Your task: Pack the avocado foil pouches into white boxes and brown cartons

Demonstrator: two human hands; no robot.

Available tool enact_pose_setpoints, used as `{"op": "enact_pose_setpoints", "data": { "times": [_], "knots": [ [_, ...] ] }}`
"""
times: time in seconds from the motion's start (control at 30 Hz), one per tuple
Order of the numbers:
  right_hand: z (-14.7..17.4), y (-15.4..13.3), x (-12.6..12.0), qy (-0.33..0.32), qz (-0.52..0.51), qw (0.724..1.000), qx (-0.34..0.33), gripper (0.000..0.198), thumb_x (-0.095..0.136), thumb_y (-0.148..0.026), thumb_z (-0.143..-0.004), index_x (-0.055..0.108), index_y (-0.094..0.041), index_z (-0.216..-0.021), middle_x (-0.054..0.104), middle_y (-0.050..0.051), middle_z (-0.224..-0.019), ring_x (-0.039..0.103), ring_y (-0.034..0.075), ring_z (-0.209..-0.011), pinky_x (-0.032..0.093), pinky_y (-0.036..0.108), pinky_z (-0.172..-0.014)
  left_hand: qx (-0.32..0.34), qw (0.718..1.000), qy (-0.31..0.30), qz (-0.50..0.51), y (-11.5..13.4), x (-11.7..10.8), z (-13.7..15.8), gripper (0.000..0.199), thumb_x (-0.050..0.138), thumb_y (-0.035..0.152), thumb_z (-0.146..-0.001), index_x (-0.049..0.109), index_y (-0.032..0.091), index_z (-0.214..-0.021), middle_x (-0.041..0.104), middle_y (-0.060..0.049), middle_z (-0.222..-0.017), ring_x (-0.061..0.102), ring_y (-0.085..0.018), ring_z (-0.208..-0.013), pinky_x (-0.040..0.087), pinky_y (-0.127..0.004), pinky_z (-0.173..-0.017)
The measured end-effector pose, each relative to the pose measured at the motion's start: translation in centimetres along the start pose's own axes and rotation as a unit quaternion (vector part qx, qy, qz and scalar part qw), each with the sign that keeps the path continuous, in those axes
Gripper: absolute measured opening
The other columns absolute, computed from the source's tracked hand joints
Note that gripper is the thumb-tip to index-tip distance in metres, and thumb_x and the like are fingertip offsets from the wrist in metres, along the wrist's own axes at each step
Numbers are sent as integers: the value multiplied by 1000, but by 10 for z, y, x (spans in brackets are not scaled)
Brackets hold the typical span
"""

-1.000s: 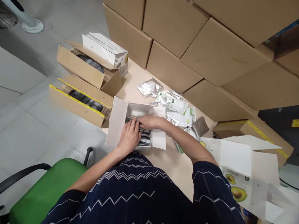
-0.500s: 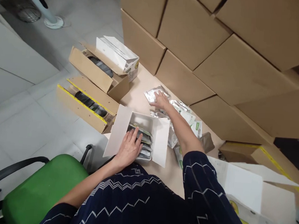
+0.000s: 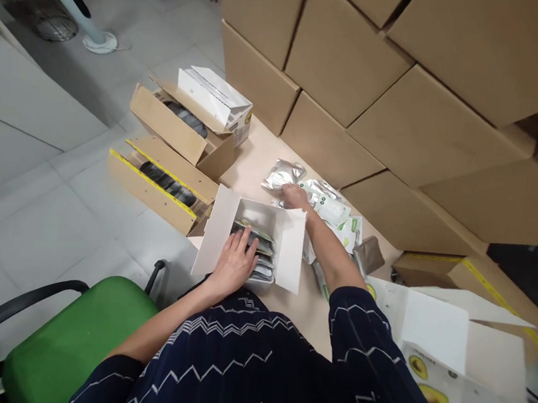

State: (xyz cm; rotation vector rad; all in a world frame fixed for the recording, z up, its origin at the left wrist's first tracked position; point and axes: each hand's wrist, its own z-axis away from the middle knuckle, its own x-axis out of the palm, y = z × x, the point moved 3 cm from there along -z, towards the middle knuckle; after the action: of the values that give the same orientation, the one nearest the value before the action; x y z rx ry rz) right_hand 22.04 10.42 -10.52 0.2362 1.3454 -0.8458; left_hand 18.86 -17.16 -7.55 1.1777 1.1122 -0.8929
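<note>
Here's the left hand, inside the white box, palm down and fingers spread over a row of flat pouches standing packed one behind another. The box sits on the pale counter, right in front of the person, its flaps folded outward on either side.

Over to the right hand, and it's past the box's far corner, down at the near edge of a silver pouch. Those fingers are bent downward and partly hidden by the hand itself, so I can't tell whether they have gripped anything.

Just beside that wrist, the loose pile: white-and-green pouches overlapping one another, with a grey-brown pouch at the pile's right end, near the forearm.

Left side of the counter now! A cardboard box with yellow edging lies close to the white box, dark rounded items lined up inside. Behind it, a plain cardboard box, and touching or nearly touching that, a white carton.

Along the back, big brown boxes rise in a wall. Down at the right, a white carton printed with avocados has its flaps up; at lower left, a green chair.
</note>
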Motion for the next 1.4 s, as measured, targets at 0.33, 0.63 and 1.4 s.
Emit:
{"op": "enact_pose_setpoints", "data": {
  "times": [0.33, 0.63, 1.4],
  "knots": [
    [118, 60, -84, 404, -415, 806, 119, 27, 42, -40, -92, 58, -20, -102, 65, 3, -94, 70, 17, -81, 61, 36, -74, 7, 1000, 3, 16, -2, 2, 1, 42, 44, 28, -98, 57, 13, -135, 38, -21, -155, 47, -35, -137, 37, -52, -114],
    [220, -45, -133, 431, -478, 765, -11, 15, 51, -41, -93, 56, -27, -97, 64, 1, -90, 69, 16, -75, 62, 36, -68, 15, 1000, 20, 10, -1, 3, 1, 43, 44, 29, -97, 57, 12, -135, 40, -23, -153, 49, -36, -134, 38, -52, -112],
    [76, -92, 6, -207, 66, 976, -8, 36, 60, -16, -81, 67, -11, -116, 70, 18, -120, 68, 30, -105, 52, 31, -82, 15, 1000, 24, 12, 0, 4, 1, 42, 45, 28, -97, 59, 12, -133, 42, -24, -151, 49, -35, -134, 38, -52, -113]
  ]
}}
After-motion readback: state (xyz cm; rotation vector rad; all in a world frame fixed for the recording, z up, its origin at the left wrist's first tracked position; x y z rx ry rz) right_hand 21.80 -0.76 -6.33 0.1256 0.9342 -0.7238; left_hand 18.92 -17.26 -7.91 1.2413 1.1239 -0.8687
